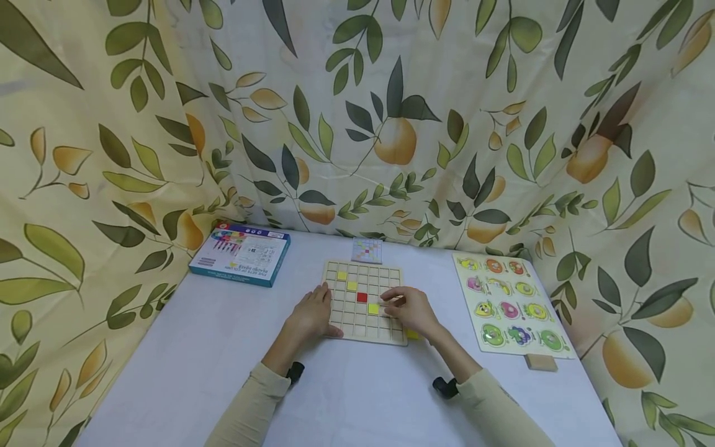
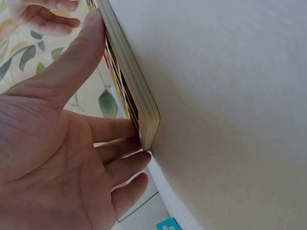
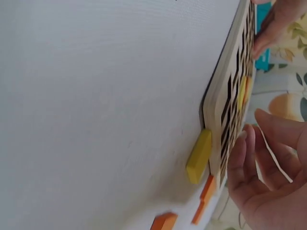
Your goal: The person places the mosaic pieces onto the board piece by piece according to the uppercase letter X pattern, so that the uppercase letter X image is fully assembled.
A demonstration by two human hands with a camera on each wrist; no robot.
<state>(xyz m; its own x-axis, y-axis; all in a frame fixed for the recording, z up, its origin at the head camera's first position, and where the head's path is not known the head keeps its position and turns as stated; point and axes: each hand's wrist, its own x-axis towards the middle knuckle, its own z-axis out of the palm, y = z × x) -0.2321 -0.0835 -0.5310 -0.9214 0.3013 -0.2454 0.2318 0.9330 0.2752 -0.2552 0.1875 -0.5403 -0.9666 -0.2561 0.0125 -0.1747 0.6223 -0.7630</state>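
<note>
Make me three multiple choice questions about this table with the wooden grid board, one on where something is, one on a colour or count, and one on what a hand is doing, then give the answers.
1. Where does the blue box lie relative to the wooden grid board?
A. To its left, further back
B. On top of it
C. To its right, beside the fruit puzzle

2. How many red tiles sit in the grid board?
A. None
B. One
C. Three

3. What is the left hand doing?
A. Holding the blue box
B. Lying flat against the board's left edge
C. Lifting the fruit puzzle

Answers:
1 A, the head view shows the box at the table's back left.
2 B, a single red tile shows among yellow ones.
3 B, the left wrist view shows its straight fingers against the board's edge, holding nothing.
</note>
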